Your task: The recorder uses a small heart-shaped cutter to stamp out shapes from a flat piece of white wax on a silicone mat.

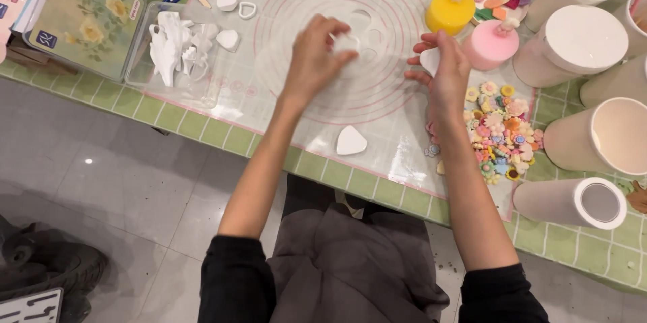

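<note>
My left hand [318, 53] presses a small white cutter [346, 42] down into a thin rolled sheet of white clay [350, 90] that has several round holes in it. The sheet lies on a clear silicone mat [269, 87] printed with pink rings. My right hand [445, 70] rests at the sheet's right edge and holds a small white heart-shaped clay piece [429, 60]. Another white heart cut-out [351, 141] lies on the mat near the table's front edge.
A clear box with white clay tools [176, 46] sits left. Yellow [449, 9] and pink [490, 43] bottles stand right of the mat. A heap of small colourful charms [502, 131] lies at right, beside several white cylindrical tubs [573, 46]. A flowered tin [87, 16] is far left.
</note>
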